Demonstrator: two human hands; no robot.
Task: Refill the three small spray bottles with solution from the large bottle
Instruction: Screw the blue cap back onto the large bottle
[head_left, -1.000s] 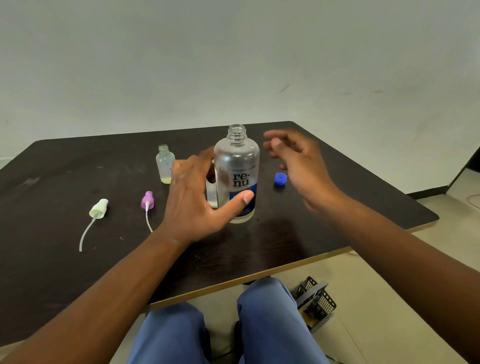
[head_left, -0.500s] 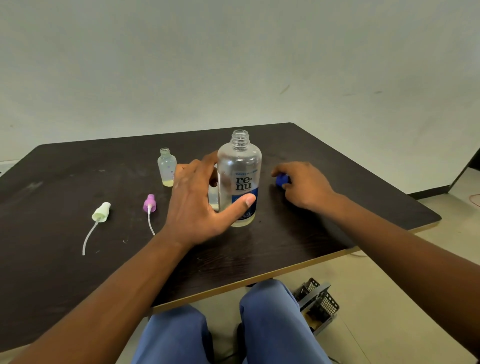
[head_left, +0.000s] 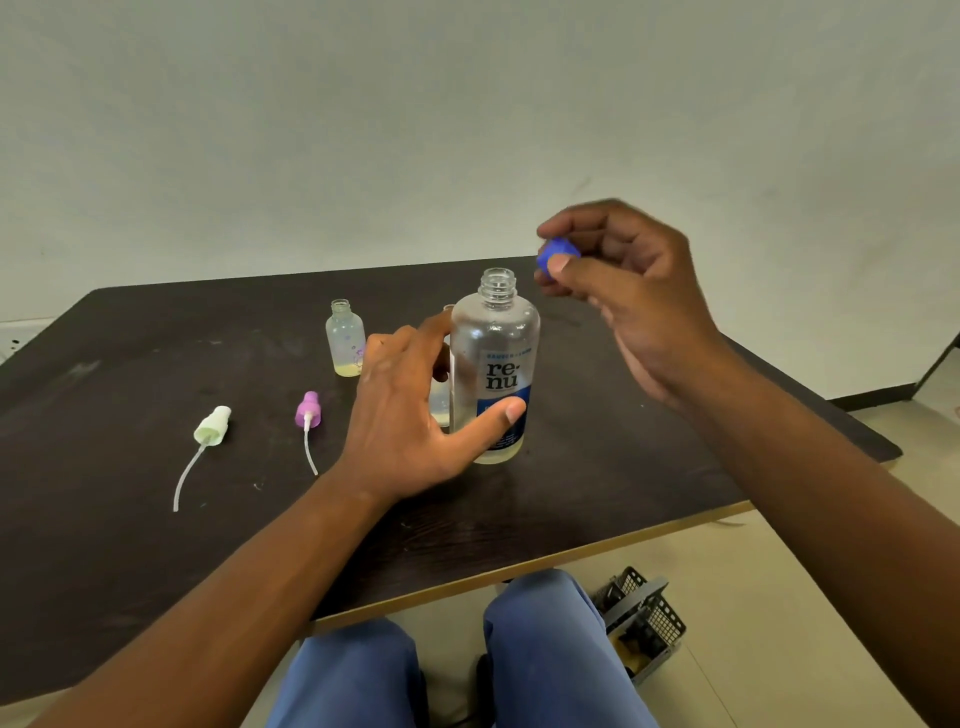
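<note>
Since the large bottle (head_left: 493, 364) looks nearly empty, light, smooth and tippy, my left hand (head_left: 415, 415) wraps its lower body while my right hand (head_left: 623, 291) pinches the blue cap (head_left: 556, 253) just above its open neck.

Large bottle (head_left: 493, 364) upright on dark table (head_left: 130, 364), neck open, approx. empty. Left hand (head_left: 415, 415) wrapped round its lower body. Right hand (head_left: 623, 296) raised just above-right of neck, pinching blue cap (head_left: 555, 254). Small uncapped bottle (head_left: 345, 338) behind-left. Purple sprayer (head_left: 307, 415) & pale green sprayer (head_left: 212, 427) lie on table, left.
</note>
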